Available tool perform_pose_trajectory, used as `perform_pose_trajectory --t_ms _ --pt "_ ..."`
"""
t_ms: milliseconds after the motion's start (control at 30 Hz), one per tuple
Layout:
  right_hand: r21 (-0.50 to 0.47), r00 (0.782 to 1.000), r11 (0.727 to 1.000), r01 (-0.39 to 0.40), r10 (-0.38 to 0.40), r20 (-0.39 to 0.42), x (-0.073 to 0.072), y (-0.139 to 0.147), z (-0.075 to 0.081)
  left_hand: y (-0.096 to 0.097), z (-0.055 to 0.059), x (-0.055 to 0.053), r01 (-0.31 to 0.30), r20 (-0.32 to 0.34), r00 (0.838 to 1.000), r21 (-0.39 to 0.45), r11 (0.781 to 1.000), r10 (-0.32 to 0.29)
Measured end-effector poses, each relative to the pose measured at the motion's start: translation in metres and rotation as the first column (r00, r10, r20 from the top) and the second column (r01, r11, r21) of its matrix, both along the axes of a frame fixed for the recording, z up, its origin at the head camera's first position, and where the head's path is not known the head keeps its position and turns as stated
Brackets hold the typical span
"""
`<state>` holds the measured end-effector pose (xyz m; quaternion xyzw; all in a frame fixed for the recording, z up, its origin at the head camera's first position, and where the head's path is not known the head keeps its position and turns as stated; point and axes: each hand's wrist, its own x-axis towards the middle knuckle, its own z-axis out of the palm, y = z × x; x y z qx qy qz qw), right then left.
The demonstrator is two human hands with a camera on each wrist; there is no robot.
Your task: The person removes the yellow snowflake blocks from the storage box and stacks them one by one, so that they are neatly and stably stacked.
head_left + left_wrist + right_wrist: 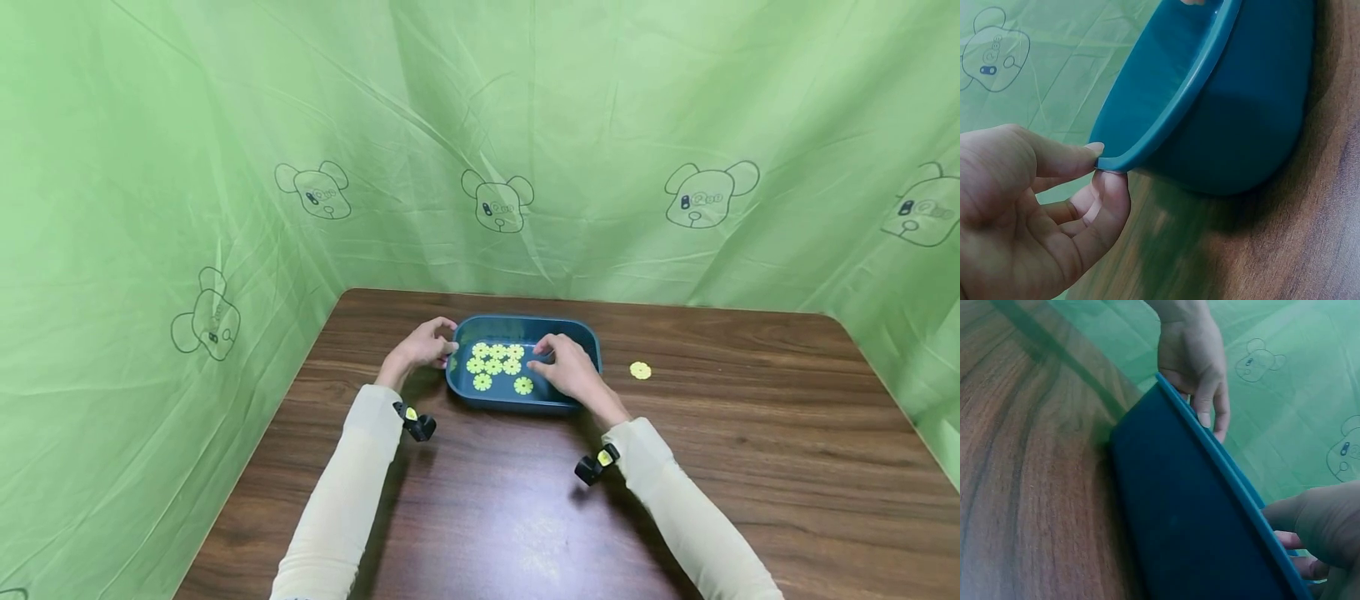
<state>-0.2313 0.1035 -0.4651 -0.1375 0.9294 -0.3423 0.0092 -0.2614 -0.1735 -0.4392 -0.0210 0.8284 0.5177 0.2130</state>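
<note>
Across the back and down the left side of where I'm standing hangs green cloth (600, 100), creased all over and printed with outlined bear heads (501, 207). Against it sits a dark brown wood-grain counter (750, 450) with rounded far corners, a patch of light shining on its near part. A person reaches over it in pale sleeves, the left sleeve (326, 517) and the right sleeve (686, 500) slanting in from the near side.

Between the arms, toward the far edge, stands a deep blue basin (510, 406), oblong with rounded corners. The left hand (426, 342) is at its left end, thumb and fingers pinching the rim. The right hand (570, 367) reaches over the right part and down inside, thumb and forefinger curved and slightly apart.

Each wrist wears a small black camera, the left camera (420, 427) and the right camera (595, 467), both with a yellow spot on the mount.

Smallest are the yellow flower-shaped discs (492, 366). Eight lie flat in the basin: two rows of three, then two spaced apart on the near side. One more disc (641, 370) lies on the counter, just right of the basin.
</note>
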Motion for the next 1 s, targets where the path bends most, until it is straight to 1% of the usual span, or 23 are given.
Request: perform_pose_trajectory --t_ms 100,267,367,433,533,667,800,933,1000 --pt "0.036 0.999 0.999 -0.031 0.030 0.034 -0.001 -0.004 -0.004 0.000 -0.001 0.000 0.003 -0.001 1.000 -0.001 1.000 -0.003" --pt "0.097 0.991 0.989 -0.108 0.099 0.088 -0.004 -0.008 -0.006 0.000 -0.001 0.000 0.001 -0.003 1.000 0.003 1.000 -0.001" --pt "0.113 0.986 0.982 -0.153 0.144 0.083 -0.006 -0.008 -0.007 0.000 -0.001 -0.001 -0.001 -0.003 1.000 0.004 1.000 0.001" --pt "0.137 0.984 0.975 -0.173 0.167 0.057 -0.006 -0.009 -0.007 0.000 -0.002 -0.001 -0.003 -0.004 1.000 0.004 1.000 0.003" --pt "0.191 0.984 0.966 -0.175 0.163 0.075 -0.007 -0.012 -0.009 -0.001 -0.003 -0.002 -0.005 -0.005 1.000 0.002 1.000 0.005" --pt "0.268 0.982 0.952 -0.149 0.112 0.150 -0.007 -0.018 -0.010 -0.001 -0.005 -0.003 -0.003 -0.008 1.000 -0.002 1.000 0.003" --pt "0.317 0.983 0.940 -0.125 0.074 0.168 -0.006 -0.021 -0.009 -0.001 -0.004 -0.004 0.001 -0.007 1.000 -0.004 1.000 -0.001" --pt "0.293 0.987 0.950 -0.110 0.070 0.145 -0.005 -0.021 -0.006 0.000 -0.003 -0.002 -0.002 -0.006 1.000 -0.007 1.000 0.002" --pt "0.244 0.988 0.963 -0.112 0.081 0.134 -0.005 -0.020 -0.004 0.000 -0.003 -0.002 -0.005 -0.004 1.000 -0.007 1.000 0.005"
